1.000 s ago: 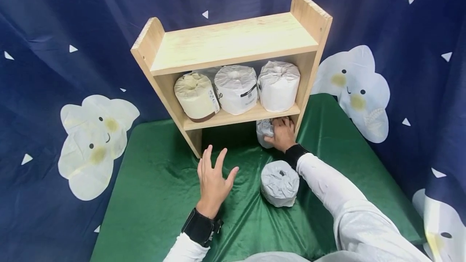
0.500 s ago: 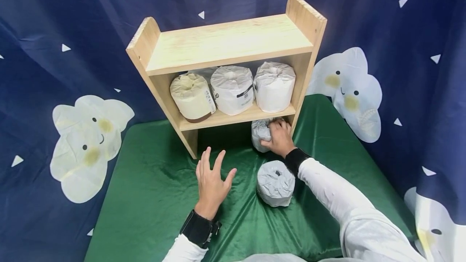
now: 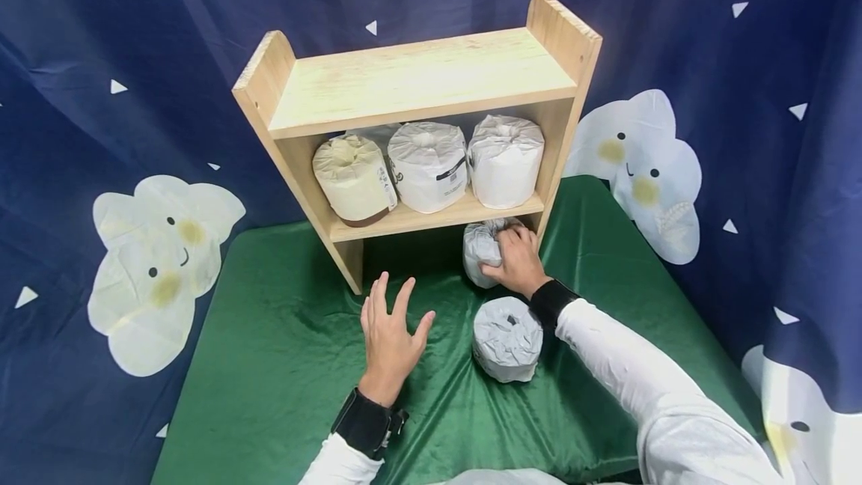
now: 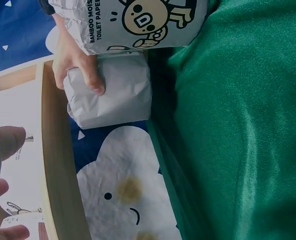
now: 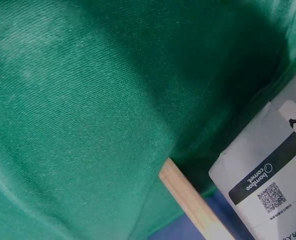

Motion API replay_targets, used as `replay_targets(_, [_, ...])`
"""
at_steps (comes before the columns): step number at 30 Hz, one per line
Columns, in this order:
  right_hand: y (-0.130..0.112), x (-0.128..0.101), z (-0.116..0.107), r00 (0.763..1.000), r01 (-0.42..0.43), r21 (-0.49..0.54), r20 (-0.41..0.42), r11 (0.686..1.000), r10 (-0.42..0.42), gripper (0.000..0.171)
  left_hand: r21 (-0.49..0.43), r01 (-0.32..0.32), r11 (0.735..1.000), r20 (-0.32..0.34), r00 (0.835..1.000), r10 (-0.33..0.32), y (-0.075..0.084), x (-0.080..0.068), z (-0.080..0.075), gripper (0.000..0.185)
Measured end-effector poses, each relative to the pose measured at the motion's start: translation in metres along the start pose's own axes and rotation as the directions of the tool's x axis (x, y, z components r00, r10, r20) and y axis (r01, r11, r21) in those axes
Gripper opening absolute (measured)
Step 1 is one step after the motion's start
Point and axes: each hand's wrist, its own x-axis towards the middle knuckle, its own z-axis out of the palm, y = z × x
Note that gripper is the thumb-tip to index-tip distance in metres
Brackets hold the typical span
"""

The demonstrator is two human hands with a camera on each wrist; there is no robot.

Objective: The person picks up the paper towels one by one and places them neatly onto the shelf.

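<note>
The grey wrapped roll [image 3: 482, 251] lies on its side on the green cloth [image 3: 283, 335], at the mouth of the bottom opening of the wooden shelf [image 3: 417, 81], close to its right upright. The right hand [image 3: 517, 260] grasps it from the right, fingers curled over the top and thumb on the near face; the left wrist view shows the same grip [image 4: 78, 60]. Judged from this, the sideways hold keeps the hand low enough to pass under the middle board.

A second grey roll [image 3: 506, 337] rests on the cloth just in front, beside the right forearm and apart from the first.

The left hand [image 3: 392, 335] is released, fingers spread, hovering low over the cloth and holding nothing.

Three pale rolls [image 3: 428, 165] stand side by side on the middle board, filling its width.

Compared with one second ago, the grasped roll and the right hand sit slightly further out from under the shelf. The left hand and the second roll are unchanged.
</note>
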Motion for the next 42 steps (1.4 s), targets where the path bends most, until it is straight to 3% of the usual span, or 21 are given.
replay_targets(23, [-0.004,-0.020,-0.015,1.000,0.015,0.053,-0.003,0.998,-0.015,0.052,-0.005,-0.011,1.000,0.001,1.000,0.011,0.002,-0.003,0.003,0.059])
replay_targets(42, [-0.009,-0.027,-0.031,0.995,0.068,0.083,-0.079,0.994,-0.061,0.049,0.000,0.013,1.000,0.033,0.999,-0.013,0.004,-0.004,0.004,0.061])
